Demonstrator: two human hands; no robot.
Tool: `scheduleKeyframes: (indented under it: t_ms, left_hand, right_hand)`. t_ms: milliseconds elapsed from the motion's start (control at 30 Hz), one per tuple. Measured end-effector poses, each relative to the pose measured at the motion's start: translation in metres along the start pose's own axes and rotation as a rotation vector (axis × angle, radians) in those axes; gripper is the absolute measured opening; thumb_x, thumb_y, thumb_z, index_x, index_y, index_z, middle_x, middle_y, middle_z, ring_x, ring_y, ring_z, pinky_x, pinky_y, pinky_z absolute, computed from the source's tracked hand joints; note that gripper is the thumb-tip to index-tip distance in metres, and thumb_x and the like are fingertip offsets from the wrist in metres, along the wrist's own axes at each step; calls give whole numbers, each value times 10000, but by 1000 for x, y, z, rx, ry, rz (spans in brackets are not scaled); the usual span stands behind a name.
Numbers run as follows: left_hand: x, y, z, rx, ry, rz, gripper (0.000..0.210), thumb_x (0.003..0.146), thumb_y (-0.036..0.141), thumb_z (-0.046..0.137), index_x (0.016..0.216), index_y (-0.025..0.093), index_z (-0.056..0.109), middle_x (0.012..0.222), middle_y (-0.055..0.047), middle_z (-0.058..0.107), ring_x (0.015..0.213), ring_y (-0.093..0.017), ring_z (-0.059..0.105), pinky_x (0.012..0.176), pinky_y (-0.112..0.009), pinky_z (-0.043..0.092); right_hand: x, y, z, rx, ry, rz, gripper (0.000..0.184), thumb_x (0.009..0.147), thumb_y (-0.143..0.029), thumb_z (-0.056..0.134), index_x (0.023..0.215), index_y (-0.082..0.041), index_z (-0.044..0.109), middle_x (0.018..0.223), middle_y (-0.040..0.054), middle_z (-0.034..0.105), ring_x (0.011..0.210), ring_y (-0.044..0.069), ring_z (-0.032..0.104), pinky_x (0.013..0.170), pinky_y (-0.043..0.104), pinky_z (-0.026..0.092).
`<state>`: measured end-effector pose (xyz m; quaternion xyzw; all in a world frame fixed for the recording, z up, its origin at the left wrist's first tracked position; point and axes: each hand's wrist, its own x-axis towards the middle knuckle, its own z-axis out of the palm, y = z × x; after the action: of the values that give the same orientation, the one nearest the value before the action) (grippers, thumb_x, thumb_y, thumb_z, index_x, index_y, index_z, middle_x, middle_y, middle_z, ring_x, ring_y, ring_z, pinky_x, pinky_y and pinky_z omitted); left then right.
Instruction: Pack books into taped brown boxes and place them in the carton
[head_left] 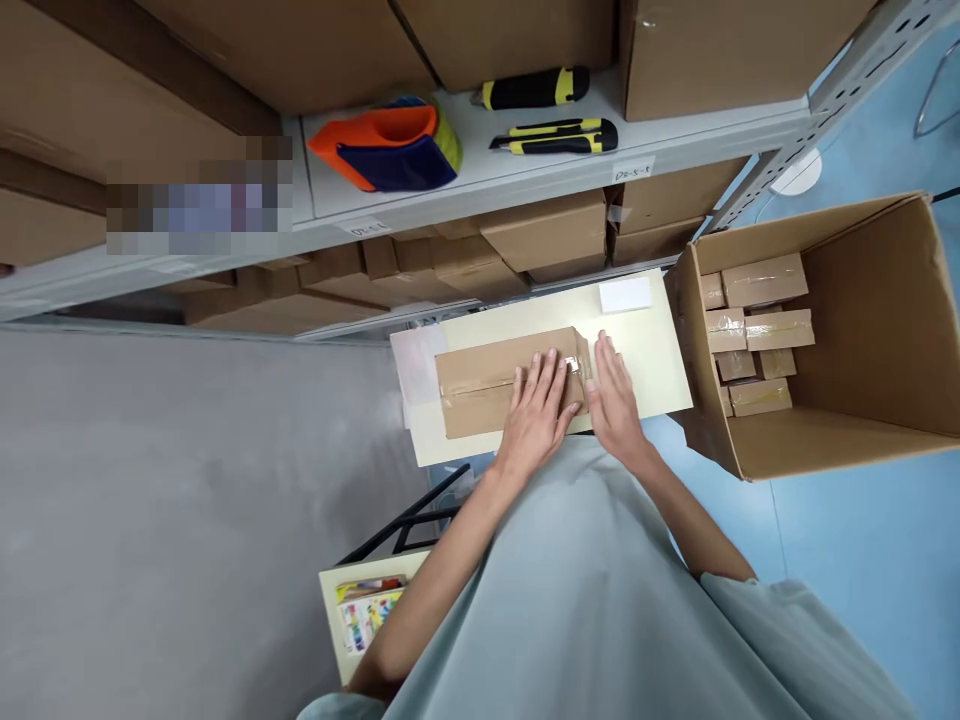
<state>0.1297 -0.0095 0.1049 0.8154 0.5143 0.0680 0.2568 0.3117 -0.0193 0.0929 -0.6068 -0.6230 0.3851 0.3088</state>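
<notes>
A closed cardboard box (pixel 480 385) lies on the pale yellow tabletop (pixel 660 370), with clear tape along its top seam and over its right end. Spread flat on the top of the box, near that right end, is my left hand (pixel 536 410). My right hand (pixel 616 400) is held with its fingers straight and side by side against the taped right end; nothing is gripped in it. The underside of the box is hidden. A small white block or stack of paper (pixel 625 295) sits at the table's far right corner, beyond my right hand.
A large open carton (pixel 862 370) at the right holds several small taped boxes. On the grey shelf (pixel 480 190) ahead are an orange and blue tape dispenser (pixel 390 145) and two yellow-black utility knives (pixel 559 137). Cardboard boxes fill the shelving. A lower stand (pixel 337 640) holds colourful printed packs.
</notes>
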Motion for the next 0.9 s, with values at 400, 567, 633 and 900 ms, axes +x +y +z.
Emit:
scheduleKeyframes:
  t_ms: [400, 567, 633, 900]
  left_hand:
    - [7, -3, 36, 52, -47, -86, 754, 1099, 359, 371, 1792, 150, 157, 1854, -130, 147, 1733, -317, 19, 1409, -616, 35]
    - [13, 3, 38, 48, -64, -80, 785, 1094, 387, 392, 1791, 136, 135, 1858, -138, 116, 1732, -334, 3, 1404, -629, 29]
    - [16, 6, 38, 36, -54, -69, 767, 1106, 408, 381, 1787, 133, 158, 1858, -139, 120, 1733, -324, 12, 1408, -613, 22]
    - [-15, -58, -16, -117, 328, -314, 847, 1121, 626, 333, 1780, 128, 148, 1852, -183, 132, 1735, -314, 32, 1415, -571, 80]
  right_hand:
    - [13, 38, 60, 426, -134, 248, 1032, 1039, -874, 147, 1792, -210, -96, 1877, 58, -18, 1740, 200, 11, 1426, 444, 72]
    - [21, 53, 60, 490, -159, 325, 1093, 997, -930, 142, 1798, -210, -47, 1879, 50, -6, 1740, 181, 32, 1424, 429, 90]
    - [25, 57, 58, 473, -187, 363, 1112, 989, -938, 133, 1800, -191, -15, 1880, 67, 21, 1741, 190, 31, 1423, 441, 95]
    - [21, 33, 25, 100, -83, 251, 975, 1082, -802, 183, 1794, -183, -65, 1877, 121, 19, 1745, 259, 43, 1414, 551, 101]
